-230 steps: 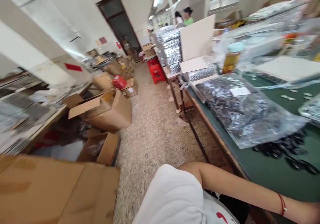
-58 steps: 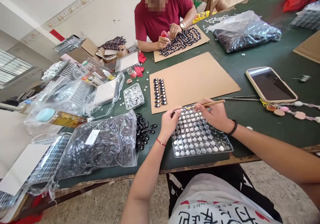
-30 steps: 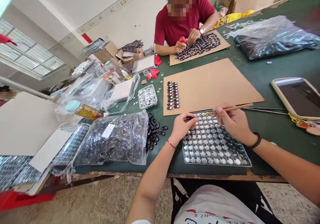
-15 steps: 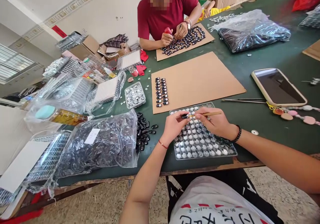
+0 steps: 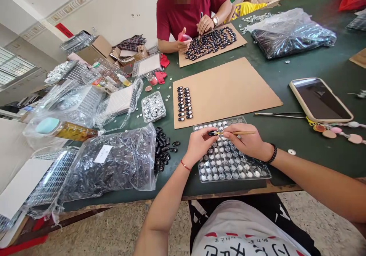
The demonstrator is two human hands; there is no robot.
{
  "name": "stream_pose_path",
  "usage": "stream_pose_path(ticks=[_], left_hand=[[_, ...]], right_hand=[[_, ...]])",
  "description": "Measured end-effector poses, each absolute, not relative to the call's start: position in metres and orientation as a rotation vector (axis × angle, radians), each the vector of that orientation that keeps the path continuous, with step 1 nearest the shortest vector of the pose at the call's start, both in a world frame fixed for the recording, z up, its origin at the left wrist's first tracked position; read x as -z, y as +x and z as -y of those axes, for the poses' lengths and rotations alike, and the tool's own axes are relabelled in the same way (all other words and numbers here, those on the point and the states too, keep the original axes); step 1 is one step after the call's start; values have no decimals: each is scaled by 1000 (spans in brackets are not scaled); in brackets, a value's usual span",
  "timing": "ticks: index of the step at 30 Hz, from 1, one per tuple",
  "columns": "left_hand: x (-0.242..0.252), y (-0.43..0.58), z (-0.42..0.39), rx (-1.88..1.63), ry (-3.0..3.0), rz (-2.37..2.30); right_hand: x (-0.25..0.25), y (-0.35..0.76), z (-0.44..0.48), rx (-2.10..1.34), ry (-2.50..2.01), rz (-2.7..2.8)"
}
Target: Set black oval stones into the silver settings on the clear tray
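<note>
Pinched in the fingertips of my left hand (image 5: pixel 198 144) is a small glossy black oval piece (image 5: pixel 211 133). My right hand (image 5: pixel 246 140) grips a thin brush with a wooden handle (image 5: pixel 246 132), its tip against or very near the piece; fingers partly hide the contact. Below both hands lies a clear plastic tray (image 5: pixel 235 179) filled with rows of round, whitish buttons. Beyond it, a cardboard sheet (image 5: pixel 225 88) carries two columns of black pieces with white spots (image 5: pixel 187 104) along its left side. Loose black pieces (image 5: pixel 162 151) spill from a plastic bag (image 5: pixel 114 172) to the left.
Left of the cardboard stands a small box of silvery discs (image 5: pixel 153 107). A phone (image 5: pixel 320 99) and tweezers (image 5: pixel 280 115) lie at right. Across the table, a co-worker in a red shirt (image 5: pixel 191 19) works over another board (image 5: pixel 238 42). A drink bottle (image 5: pixel 71 132) rests far left.
My hands stay almost in place, brush and black piece still together. Across the table, the co-worker's hands have moved apart, one with a red bottle, the other with a thin tool over the board.
</note>
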State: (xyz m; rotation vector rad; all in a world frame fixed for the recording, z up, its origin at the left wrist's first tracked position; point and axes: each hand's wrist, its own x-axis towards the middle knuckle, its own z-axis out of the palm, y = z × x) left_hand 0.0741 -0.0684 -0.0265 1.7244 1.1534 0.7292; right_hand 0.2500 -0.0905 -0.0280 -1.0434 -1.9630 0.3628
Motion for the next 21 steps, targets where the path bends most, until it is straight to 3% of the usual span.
stream_pose_path(ticks=[16,19,21], left_hand=[[23,79,72,-833,1722,-1203],[24,83,76,-893,1726,-1224],[25,85,79,-930,1667,-1225]], right_hand=[[27,240,95,-159,-1020,2180],[26,238,99,-332,-1032,2112],[24,240,97,-647,-1093,1886]])
